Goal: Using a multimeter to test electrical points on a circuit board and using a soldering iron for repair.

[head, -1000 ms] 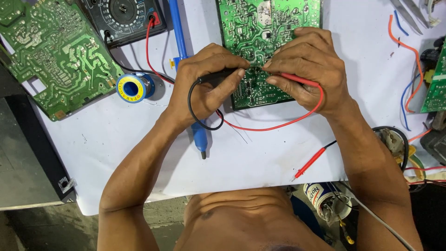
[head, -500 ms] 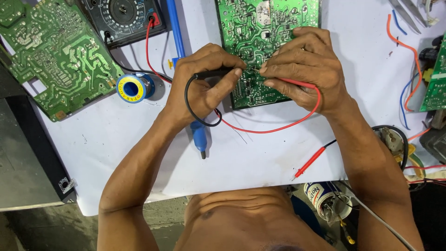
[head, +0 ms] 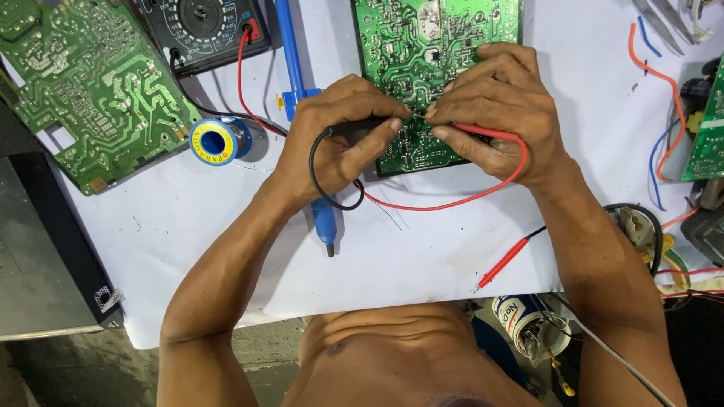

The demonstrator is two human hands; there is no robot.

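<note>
Left hand [head: 339,147] pinches the light, stiff black probe [head: 362,128], right hand [head: 494,113] the red probe [head: 483,133], fingers clenched on insulated shafts over the fragile green board [head: 430,45].

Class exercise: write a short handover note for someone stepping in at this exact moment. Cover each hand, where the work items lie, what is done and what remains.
Left hand: grips the black probe, tip on the green circuit board.
Right hand: pinches the red probe, tip on the same board, close to the black one.
Both leads run to the multimeter at top left.
A solder reel and blue tool lie left of the board; a spare red probe lies near the table edge.
Done: both probes placed.
Left: reading the meter; its dial is cut off in view.
</note>
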